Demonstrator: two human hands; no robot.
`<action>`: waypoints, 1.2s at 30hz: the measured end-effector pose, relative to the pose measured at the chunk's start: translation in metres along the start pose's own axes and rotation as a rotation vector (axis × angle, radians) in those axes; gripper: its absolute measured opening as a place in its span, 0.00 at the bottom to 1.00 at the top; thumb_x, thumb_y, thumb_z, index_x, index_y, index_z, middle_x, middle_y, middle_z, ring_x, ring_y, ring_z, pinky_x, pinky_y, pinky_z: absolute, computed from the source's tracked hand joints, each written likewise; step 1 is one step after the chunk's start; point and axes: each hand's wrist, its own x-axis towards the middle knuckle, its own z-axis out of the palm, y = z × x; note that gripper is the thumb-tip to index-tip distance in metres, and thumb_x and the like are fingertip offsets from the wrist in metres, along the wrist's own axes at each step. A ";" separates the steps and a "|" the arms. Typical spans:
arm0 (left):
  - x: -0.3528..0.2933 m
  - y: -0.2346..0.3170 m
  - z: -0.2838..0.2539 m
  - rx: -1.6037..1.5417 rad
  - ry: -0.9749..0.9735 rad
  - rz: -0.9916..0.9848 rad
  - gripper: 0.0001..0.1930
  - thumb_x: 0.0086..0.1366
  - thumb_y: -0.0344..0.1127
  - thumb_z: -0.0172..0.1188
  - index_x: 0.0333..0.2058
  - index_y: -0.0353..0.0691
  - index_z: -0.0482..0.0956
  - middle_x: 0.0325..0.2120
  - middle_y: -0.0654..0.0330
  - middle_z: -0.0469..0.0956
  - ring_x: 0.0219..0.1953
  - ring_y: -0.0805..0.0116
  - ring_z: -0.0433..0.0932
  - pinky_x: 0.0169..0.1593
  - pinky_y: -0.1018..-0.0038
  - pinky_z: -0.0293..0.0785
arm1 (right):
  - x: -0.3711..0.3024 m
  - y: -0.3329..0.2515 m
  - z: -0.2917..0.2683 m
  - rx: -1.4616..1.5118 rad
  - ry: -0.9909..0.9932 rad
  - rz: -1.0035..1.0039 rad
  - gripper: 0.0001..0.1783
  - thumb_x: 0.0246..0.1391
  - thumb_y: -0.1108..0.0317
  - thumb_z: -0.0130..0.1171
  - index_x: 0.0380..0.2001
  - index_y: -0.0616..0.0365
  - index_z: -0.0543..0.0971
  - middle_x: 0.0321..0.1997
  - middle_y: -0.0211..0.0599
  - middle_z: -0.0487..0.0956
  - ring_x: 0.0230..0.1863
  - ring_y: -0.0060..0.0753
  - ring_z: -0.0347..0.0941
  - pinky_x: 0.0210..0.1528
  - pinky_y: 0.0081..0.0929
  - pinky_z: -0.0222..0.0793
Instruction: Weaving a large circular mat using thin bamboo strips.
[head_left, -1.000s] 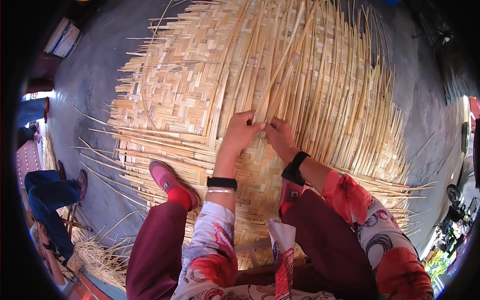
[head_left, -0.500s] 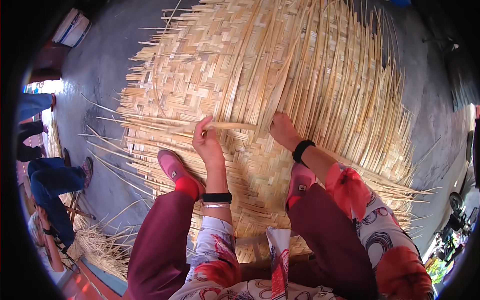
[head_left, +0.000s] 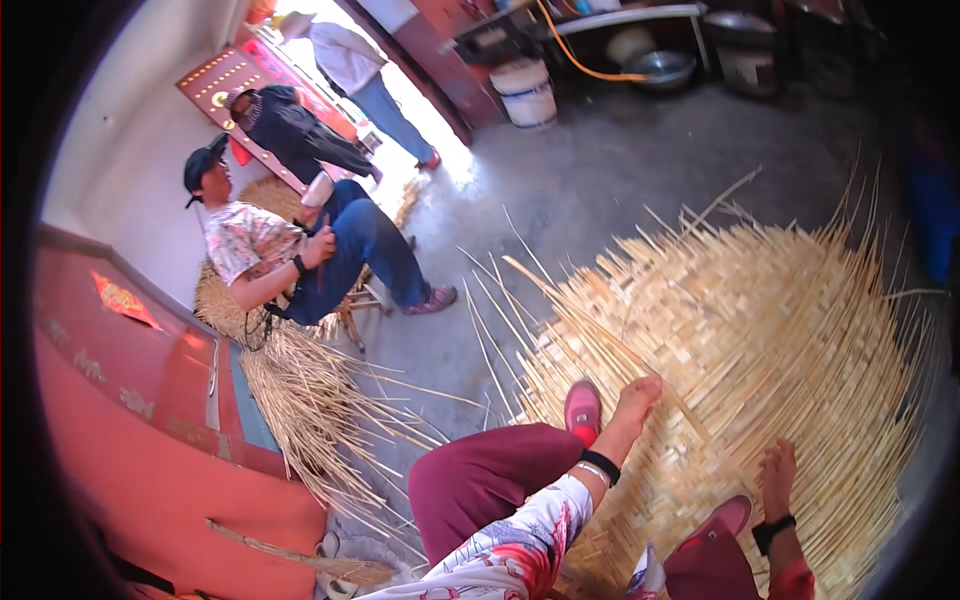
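left hand (head_left: 640, 392) fingers gripping strip (head_left: 590, 318) | right hand (head_left: 778, 470) open on mat (head_left: 780, 330) | seated person (head_left: 290, 250) near

The woven bamboo mat (head_left: 760, 330) lies on the concrete floor (head_left: 600, 190) to the right, with the left hand (head_left: 638, 392) and right hand (head_left: 778, 468) resting on its near part. A seated person (head_left: 290, 250) is to the left, beside a heap of bamboo strips (head_left: 310, 400). A bucket (head_left: 527, 92) stands beyond, by the doorway.
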 end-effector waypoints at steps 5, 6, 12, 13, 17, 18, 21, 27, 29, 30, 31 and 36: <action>-0.064 0.030 0.009 0.002 0.045 0.141 0.16 0.61 0.46 0.61 0.44 0.46 0.74 0.34 0.67 0.79 0.37 0.79 0.76 0.28 0.84 0.58 | -0.085 0.022 -0.073 0.327 0.277 0.270 0.11 0.63 0.67 0.44 0.47 0.52 0.68 0.24 0.30 0.72 0.18 0.17 0.67 0.15 0.14 0.56; -0.073 0.032 0.011 0.078 -0.071 0.149 0.17 0.60 0.49 0.62 0.43 0.46 0.75 0.31 0.69 0.78 0.33 0.80 0.74 0.28 0.83 0.59 | -0.106 0.033 -0.086 0.276 0.255 0.392 0.06 0.64 0.66 0.45 0.43 0.51 0.68 0.22 0.31 0.69 0.15 0.18 0.62 0.12 0.16 0.52; -0.096 0.043 0.021 0.136 0.145 0.290 0.16 0.58 0.46 0.65 0.37 0.41 0.75 0.23 0.68 0.73 0.24 0.80 0.68 0.25 0.81 0.58 | -0.192 0.091 -0.150 -0.206 -0.206 0.186 0.09 0.53 0.68 0.51 0.37 0.59 0.72 0.22 0.37 0.74 0.20 0.29 0.65 0.20 0.29 0.59; -0.097 0.048 0.020 0.133 0.099 0.322 0.13 0.60 0.44 0.63 0.34 0.41 0.76 0.21 0.69 0.72 0.19 0.82 0.66 0.19 0.83 0.52 | -0.194 0.093 -0.160 -0.243 -0.239 0.130 0.10 0.51 0.68 0.52 0.36 0.60 0.73 0.22 0.38 0.75 0.20 0.31 0.66 0.21 0.31 0.61; -0.104 0.068 0.011 -0.018 0.170 0.306 0.10 0.60 0.39 0.62 0.28 0.41 0.75 0.18 0.69 0.70 0.14 0.81 0.61 0.16 0.82 0.49 | -0.165 0.084 -0.183 -0.247 -0.194 0.170 0.18 0.53 0.64 0.53 0.44 0.65 0.72 0.43 0.45 0.70 0.43 0.43 0.63 0.45 0.39 0.59; -0.107 0.072 0.009 -0.007 0.262 0.317 0.10 0.60 0.39 0.62 0.28 0.41 0.75 0.18 0.69 0.70 0.14 0.81 0.61 0.16 0.82 0.49 | -0.152 0.078 -0.181 -0.244 -0.170 0.210 0.22 0.55 0.62 0.53 0.49 0.65 0.71 0.53 0.47 0.68 0.53 0.47 0.61 0.55 0.41 0.57; -0.111 0.085 0.008 -0.129 0.192 0.276 0.10 0.61 0.38 0.60 0.29 0.37 0.75 0.19 0.62 0.73 0.11 0.79 0.60 0.14 0.77 0.50 | -0.100 0.045 -0.150 0.045 -0.043 0.320 0.16 0.61 0.64 0.48 0.49 0.60 0.69 0.43 0.41 0.67 0.39 0.35 0.61 0.39 0.30 0.54; -0.087 0.080 0.017 -0.038 0.155 0.156 0.10 0.62 0.38 0.58 0.29 0.37 0.76 0.21 0.59 0.75 0.15 0.75 0.66 0.17 0.76 0.57 | -0.010 -0.097 -0.081 0.185 -0.088 0.091 0.09 0.59 0.71 0.47 0.42 0.57 0.70 0.21 0.31 0.71 0.17 0.19 0.67 0.15 0.17 0.60; -0.065 0.070 0.011 0.085 0.024 0.135 0.10 0.63 0.40 0.55 0.31 0.38 0.75 0.23 0.59 0.75 0.19 0.73 0.69 0.23 0.76 0.63 | 0.025 -0.142 -0.057 -0.067 -0.186 0.062 0.08 0.55 0.69 0.54 0.37 0.60 0.75 0.23 0.33 0.74 0.23 0.25 0.72 0.23 0.23 0.68; -0.050 0.067 0.002 0.238 0.012 0.209 0.09 0.63 0.39 0.54 0.30 0.39 0.74 0.22 0.61 0.74 0.19 0.73 0.68 0.24 0.76 0.63 | 0.043 -0.156 -0.042 -0.307 -0.225 -0.011 0.09 0.54 0.68 0.55 0.34 0.62 0.77 0.27 0.37 0.78 0.26 0.28 0.73 0.28 0.29 0.70; -0.032 0.063 -0.008 0.309 0.066 0.299 0.09 0.64 0.38 0.52 0.28 0.40 0.73 0.21 0.62 0.72 0.20 0.73 0.68 0.25 0.76 0.63 | 0.061 -0.165 -0.029 -0.420 -0.322 -0.251 0.10 0.54 0.66 0.55 0.34 0.63 0.77 0.28 0.41 0.79 0.26 0.30 0.72 0.29 0.31 0.70; 0.055 0.015 -0.044 -0.338 0.199 -0.316 0.11 0.64 0.37 0.52 0.23 0.46 0.65 0.15 0.67 0.62 0.18 0.71 0.65 0.22 0.77 0.61 | 0.125 -0.122 0.069 -0.452 -0.696 -0.239 0.15 0.47 0.60 0.53 0.24 0.64 0.76 0.25 0.56 0.76 0.28 0.55 0.73 0.33 0.45 0.67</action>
